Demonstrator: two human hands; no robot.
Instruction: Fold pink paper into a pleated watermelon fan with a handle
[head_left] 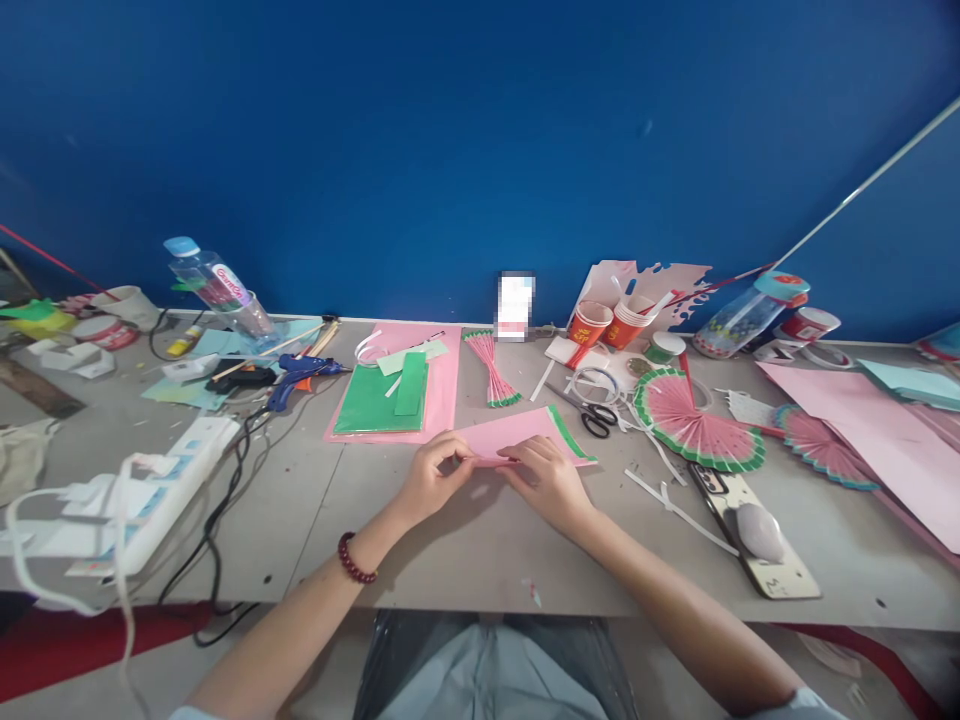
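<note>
A pink paper sheet (517, 432) with a green and white edge lies on the grey table (465, 550) in front of me. My left hand (433, 472) pinches its near edge, fingers curled on the fold. My right hand (546, 478) presses and grips the same edge from the right. Both hands meet at the paper's near side. A red bead bracelet (352, 560) sits on my left wrist.
Green sheets on pink paper (390, 395), a folded pink strip bundle (491, 368), scissors (592, 412), watermelon paper fans (694, 420), red paper cups (607, 322), a phone (754, 535), a blue glue gun (300, 372), a power strip (150, 490), bottles (217, 285) and large pink sheets (885, 440) surround the hands.
</note>
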